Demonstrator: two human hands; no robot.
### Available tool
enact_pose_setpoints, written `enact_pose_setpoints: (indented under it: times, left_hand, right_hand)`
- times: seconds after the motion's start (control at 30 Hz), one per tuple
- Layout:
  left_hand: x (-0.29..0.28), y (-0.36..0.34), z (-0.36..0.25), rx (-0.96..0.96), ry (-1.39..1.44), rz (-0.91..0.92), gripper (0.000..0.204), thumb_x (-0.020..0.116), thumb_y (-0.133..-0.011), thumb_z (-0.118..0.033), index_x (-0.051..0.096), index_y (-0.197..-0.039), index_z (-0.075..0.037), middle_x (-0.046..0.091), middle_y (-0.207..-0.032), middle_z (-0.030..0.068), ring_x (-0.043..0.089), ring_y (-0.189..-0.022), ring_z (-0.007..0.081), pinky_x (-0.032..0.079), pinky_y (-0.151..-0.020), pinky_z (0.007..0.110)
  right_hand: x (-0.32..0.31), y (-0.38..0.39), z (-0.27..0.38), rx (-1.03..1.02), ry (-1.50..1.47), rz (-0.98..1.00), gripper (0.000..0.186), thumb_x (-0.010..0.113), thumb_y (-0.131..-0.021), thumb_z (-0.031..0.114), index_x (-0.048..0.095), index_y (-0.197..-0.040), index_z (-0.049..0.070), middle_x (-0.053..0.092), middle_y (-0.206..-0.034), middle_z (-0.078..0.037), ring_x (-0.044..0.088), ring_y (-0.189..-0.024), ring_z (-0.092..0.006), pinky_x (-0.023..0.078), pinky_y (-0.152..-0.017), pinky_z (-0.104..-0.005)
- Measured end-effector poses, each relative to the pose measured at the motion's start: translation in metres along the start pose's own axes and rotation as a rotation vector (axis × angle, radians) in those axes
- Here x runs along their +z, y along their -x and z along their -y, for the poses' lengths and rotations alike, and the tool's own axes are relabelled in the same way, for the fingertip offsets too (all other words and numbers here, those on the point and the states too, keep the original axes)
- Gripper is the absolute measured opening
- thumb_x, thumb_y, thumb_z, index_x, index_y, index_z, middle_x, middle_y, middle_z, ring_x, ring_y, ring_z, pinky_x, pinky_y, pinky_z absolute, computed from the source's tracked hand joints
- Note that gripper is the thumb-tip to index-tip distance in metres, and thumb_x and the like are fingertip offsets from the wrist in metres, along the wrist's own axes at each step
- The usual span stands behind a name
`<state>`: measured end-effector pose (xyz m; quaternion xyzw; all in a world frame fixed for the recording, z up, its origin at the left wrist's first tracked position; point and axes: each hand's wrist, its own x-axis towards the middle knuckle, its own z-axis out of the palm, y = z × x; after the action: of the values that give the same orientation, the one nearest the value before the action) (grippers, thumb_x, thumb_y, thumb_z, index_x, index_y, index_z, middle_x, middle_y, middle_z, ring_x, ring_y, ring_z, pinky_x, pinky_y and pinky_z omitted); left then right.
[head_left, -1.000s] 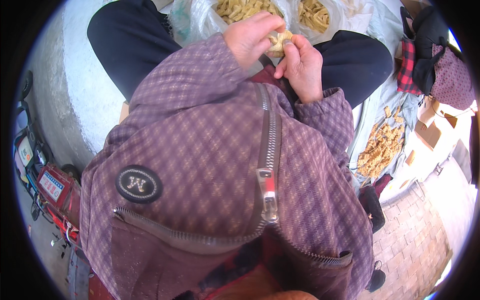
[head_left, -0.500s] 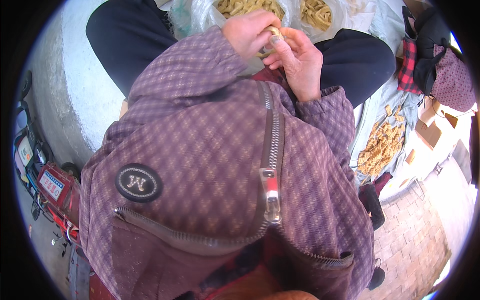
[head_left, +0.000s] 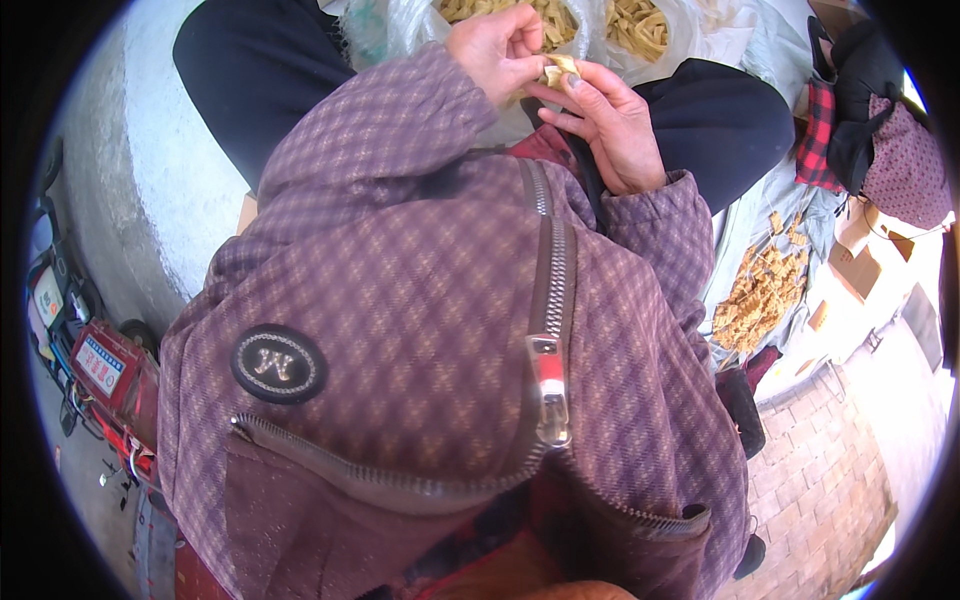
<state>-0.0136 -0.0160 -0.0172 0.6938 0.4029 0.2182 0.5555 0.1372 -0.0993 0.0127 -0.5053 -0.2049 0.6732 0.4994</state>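
Just in front of my chest, a pale yellow folded strip sits between my two hands. My left hand is closed, its thumb and fingertips at the strip's left end. With thumb and forefinger my right hand pinches its right side, the other fingers partly stretched. Beyond the hands stand two clear plastic bags: the left one holds a mass of similar yellowish strips, and the right one holds more strips. What the strip is made of I cannot tell.
To the right, a heap of tan folded pieces lies on a pale sheet. Behind it are cardboard boxes and another person's checked and patterned clothing. A red vehicle stands at the far left. My dark-trousered legs flank the bags.
My right hand has shifted slightly right and down, and its fingers are less curled. The left hand has risen a little, and more of the folded strip shows between them.
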Motion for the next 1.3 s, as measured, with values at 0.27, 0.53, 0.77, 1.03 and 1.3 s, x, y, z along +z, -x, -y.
enact_pose_setpoints:
  times: [0.27, 0.53, 0.77, 1.03, 1.3]
  left_hand:
    - [0.011, 0.009, -0.013, 0.217, -0.23, -0.018, 0.013, 0.061, -0.082, -0.01, 0.05, -0.084, -0.003, 0.052, -0.068, 0.0048, 0.053, -0.061, 0.0127, 0.043, -0.054, 0.027]
    - [0.009, 0.007, -0.001, 0.232, -0.154, 0.066, 0.015, 0.06, -0.086, -0.016, 0.051, -0.083, -0.004, 0.046, -0.062, 0.0032, 0.045, -0.056, 0.0108, 0.038, -0.053, 0.024]
    - [-0.019, 0.006, -0.028, -0.527, 1.085, 0.215, 0.028, 0.046, -0.093, -0.023, 0.043, -0.068, -0.011, 0.034, -0.045, -0.0043, 0.026, -0.032, 0.0069, 0.026, -0.039, 0.022]
    - [-0.034, 0.021, -0.025, -0.36, 1.288, 0.475, 0.03, 0.04, -0.096, -0.028, 0.046, -0.075, -0.009, 0.036, -0.05, -0.0048, 0.03, -0.037, 0.0048, 0.029, -0.042, 0.02]
    - [-0.012, 0.021, -0.032, -0.159, 0.633, 0.305, 0.023, 0.065, -0.081, -0.015, 0.058, -0.101, -0.006, 0.054, -0.072, -0.0012, 0.041, -0.049, 0.0031, 0.033, -0.045, 0.016]
  right_hand:
    - [0.002, -0.008, -0.015, -0.296, 0.462, -0.127, 0.025, 0.043, -0.095, 0.017, 0.054, -0.103, -0.004, 0.063, -0.087, -0.009, 0.065, -0.08, -0.015, 0.053, -0.066, -0.0254]
    - [0.007, -0.007, -0.009, -0.265, 0.504, -0.027, 0.026, 0.042, -0.095, 0.019, 0.051, -0.105, -0.003, 0.063, -0.081, -0.008, 0.061, -0.066, -0.0108, 0.048, -0.058, -0.0228]
    - [0.003, 0.016, 0.015, -0.172, 0.454, -0.001, 0.014, 0.056, -0.087, 0.007, 0.056, -0.097, -0.003, 0.054, -0.065, 0.002, 0.045, -0.056, -0.0023, 0.038, -0.052, -0.0176]
    - [0.003, 0.043, 0.018, -0.297, 0.68, -0.03, 0.011, 0.057, -0.086, 0.006, 0.062, -0.093, 0.0, 0.053, -0.063, 0.002, 0.048, -0.057, -0.004, 0.038, -0.053, -0.0184]
    - [0.005, 0.025, 0.007, -0.298, 0.652, -0.016, 0.012, 0.057, -0.086, 0.007, 0.062, -0.094, 0.0, 0.052, -0.062, 0.002, 0.047, -0.058, -0.0042, 0.039, -0.053, -0.0195]
